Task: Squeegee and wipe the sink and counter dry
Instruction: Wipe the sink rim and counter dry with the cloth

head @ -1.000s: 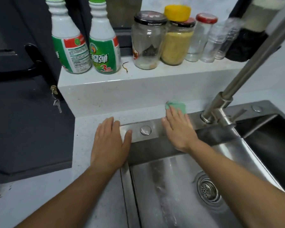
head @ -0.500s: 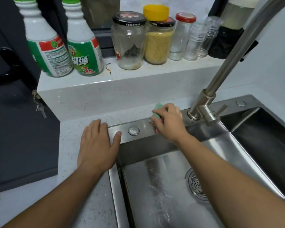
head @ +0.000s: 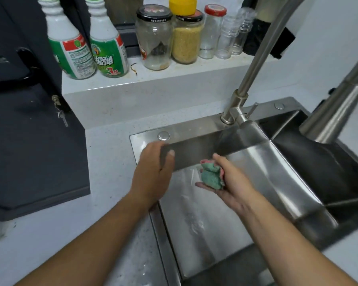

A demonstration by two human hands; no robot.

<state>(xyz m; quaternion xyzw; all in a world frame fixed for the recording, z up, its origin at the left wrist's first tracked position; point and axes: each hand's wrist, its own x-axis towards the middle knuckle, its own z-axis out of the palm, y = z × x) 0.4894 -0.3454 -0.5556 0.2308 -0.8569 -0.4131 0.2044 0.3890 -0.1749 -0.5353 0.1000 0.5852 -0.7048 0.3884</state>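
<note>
Well inside grip of right hand (head: 230, 183): green cloth (head: 210, 176), above sink (head: 196, 228)

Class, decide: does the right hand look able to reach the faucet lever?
Probably yes: only open sink lies between the right hand and the faucet lever, though it holds the cloth.

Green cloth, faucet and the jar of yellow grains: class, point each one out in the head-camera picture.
green cloth (head: 211, 177), head view, its bunched green middle.
faucet (head: 239, 98), head view, the collar low on its stem.
jar of yellow grains (head: 186, 44), head view, its grain-filled glass body.
</note>
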